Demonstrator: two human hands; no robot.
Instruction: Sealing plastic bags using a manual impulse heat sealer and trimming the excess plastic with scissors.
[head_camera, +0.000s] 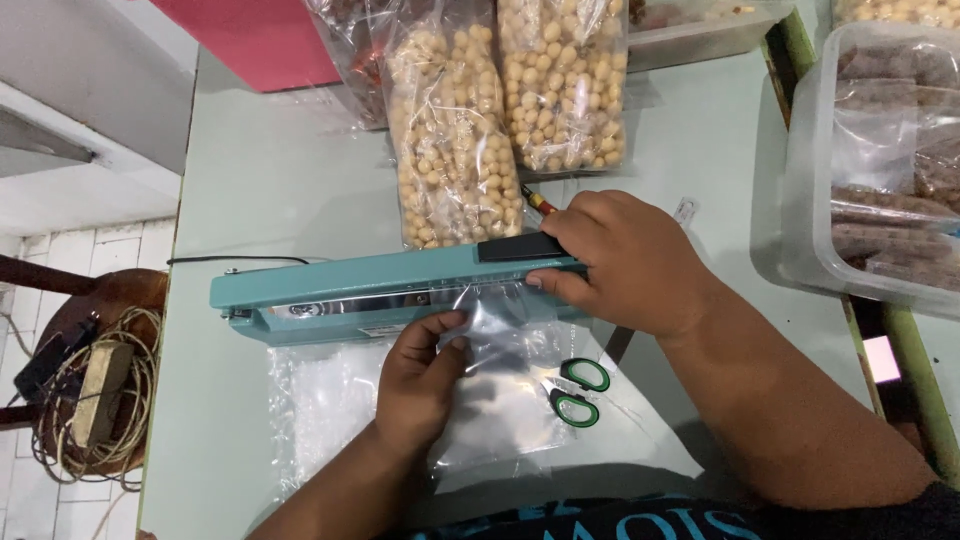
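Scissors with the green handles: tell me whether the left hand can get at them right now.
Probably yes: the scissors lie uncovered on the table just right of the left hand, nothing between, though that hand is pressing the clear bag.

We count two clear plastic bags full of round yellow-beige snack balls (455, 140), lying side by side, and one more clear bag with reddish-brown pieces (355, 55) behind them. We see one teal metal heat sealer with a long bar (350, 290), one empty clear plastic bag (500, 400), one pair of green-handled scissors (580, 392), and two translucent plastic boxes holding brown snacks (812, 215). Two bare hands are working.
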